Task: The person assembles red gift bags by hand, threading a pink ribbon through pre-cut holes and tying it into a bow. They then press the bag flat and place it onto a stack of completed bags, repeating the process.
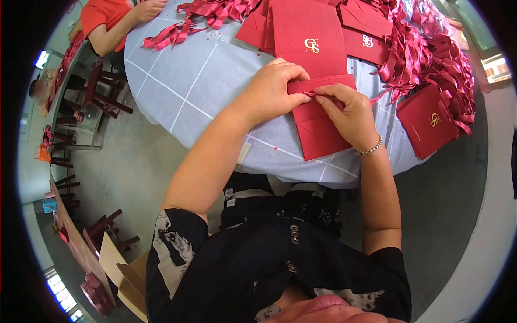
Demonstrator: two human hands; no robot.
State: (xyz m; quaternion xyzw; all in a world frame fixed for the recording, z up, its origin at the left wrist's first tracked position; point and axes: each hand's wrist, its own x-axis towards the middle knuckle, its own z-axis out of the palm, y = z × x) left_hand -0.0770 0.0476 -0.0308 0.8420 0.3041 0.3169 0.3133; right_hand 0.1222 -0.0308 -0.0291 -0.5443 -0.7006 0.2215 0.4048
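Observation:
A red paper gift bag [322, 135] lies flat on the table in front of me, its opening towards the far side. My left hand [273, 90] is closed at the bag's top left, the thumb against its upper edge and the fingers behind it. My right hand [347, 110] pinches a thin red ribbon [380, 97] close to the left thumb, at the bag's upper part. The ribbon's tail runs out to the right behind the right hand. Fingers partly hide where the ribbon meets the bag. Just beyond lies a larger red bag [308, 24] with gold lettering.
Red ribbons [406, 67] are heaped at the right, beside a stack of red bags [428, 121]. More ribbons [215, 11] lie at the far left of the cloth-covered table [183, 91]. Another person's hand [148, 9] rests at the table's far left edge. A cardboard box [132, 285] stands low at left.

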